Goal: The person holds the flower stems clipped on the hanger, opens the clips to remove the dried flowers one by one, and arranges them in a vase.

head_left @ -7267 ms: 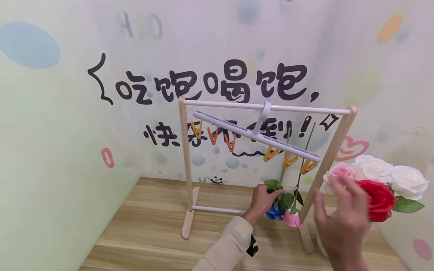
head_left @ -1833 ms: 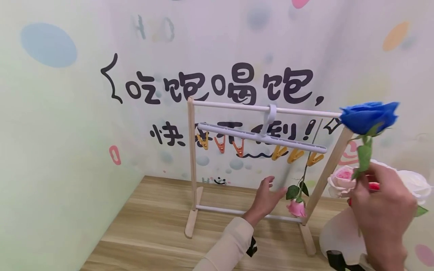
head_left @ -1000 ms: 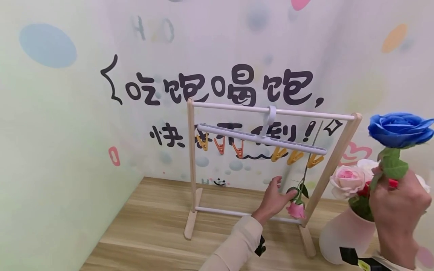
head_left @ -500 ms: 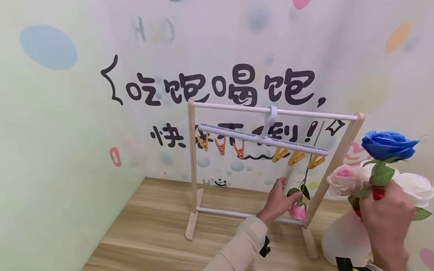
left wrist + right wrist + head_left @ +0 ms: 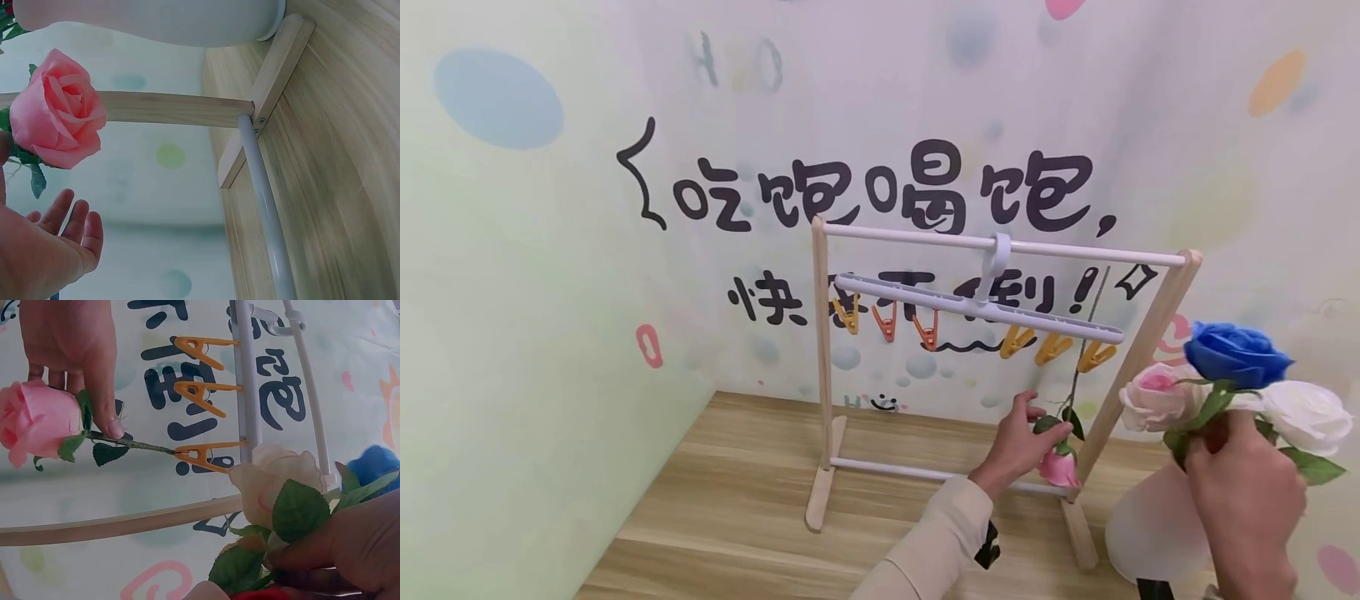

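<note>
My right hand [image 5: 1247, 492] grips the stem of a blue rose [image 5: 1236, 354], just below its bloom and among the flowers in a pale vase [image 5: 1153, 525]. The stem's lower end is hidden. My left hand [image 5: 1018, 442] is at a pink rose [image 5: 1058, 468] that hangs head down from a yellow clip [image 5: 1097, 357]. In the right wrist view its thumb [image 5: 111, 422] touches the pink rose's stem, while its other fingers are partly behind the bloom. Loosely bent fingers [image 5: 75, 222] show below that rose in the left wrist view.
A wooden rack [image 5: 820, 350] bears a lavender hanger [image 5: 925, 296] with several yellow and orange clips. A pale pink rose [image 5: 1161, 396] and a white rose [image 5: 1307, 417] are in the vase, close to the rack's right post [image 5: 1138, 375]. Wood-grain tabletop [image 5: 700, 517] lies underneath.
The blue rose, hanging from a clip earlier, is now in my right hand, first carried right, then lowered among the vase's flowers. My left hand has moved right to the pink rose.
</note>
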`<action>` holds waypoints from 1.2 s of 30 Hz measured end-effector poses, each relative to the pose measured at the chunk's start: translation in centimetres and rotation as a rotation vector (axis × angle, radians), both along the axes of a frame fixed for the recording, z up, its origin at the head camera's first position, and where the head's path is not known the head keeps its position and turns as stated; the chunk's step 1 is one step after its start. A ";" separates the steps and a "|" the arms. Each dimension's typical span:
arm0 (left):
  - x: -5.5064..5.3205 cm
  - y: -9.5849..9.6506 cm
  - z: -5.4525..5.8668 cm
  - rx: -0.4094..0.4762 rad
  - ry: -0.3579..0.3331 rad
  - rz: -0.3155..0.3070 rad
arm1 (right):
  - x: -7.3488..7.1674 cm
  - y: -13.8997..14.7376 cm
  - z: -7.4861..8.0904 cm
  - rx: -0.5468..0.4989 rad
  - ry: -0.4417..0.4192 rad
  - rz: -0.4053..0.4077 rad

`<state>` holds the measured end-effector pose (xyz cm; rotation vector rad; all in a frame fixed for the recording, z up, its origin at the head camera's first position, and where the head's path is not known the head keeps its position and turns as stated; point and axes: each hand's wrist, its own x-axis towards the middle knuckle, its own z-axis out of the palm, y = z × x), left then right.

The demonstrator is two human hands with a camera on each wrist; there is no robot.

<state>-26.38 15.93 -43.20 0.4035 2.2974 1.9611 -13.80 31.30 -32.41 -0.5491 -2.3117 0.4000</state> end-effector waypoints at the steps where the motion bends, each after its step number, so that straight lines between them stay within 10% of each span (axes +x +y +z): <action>1: 0.0 0.0 0.0 0.004 0.004 -0.002 | 0.0 0.1 0.1 -0.004 -0.028 0.001; 13: 0.4 -0.1 0.4 -0.016 0.056 -0.020 | 0.5 1.0 1.1 0.030 -0.273 0.173; 25: 0.7 -0.5 0.3 0.002 0.106 -0.054 | 0.8 1.7 1.0 0.088 -0.264 0.179; 36: 0.8 -0.8 0.0 -0.029 0.155 -0.080 | 0.4 2.0 0.9 0.130 -0.428 0.239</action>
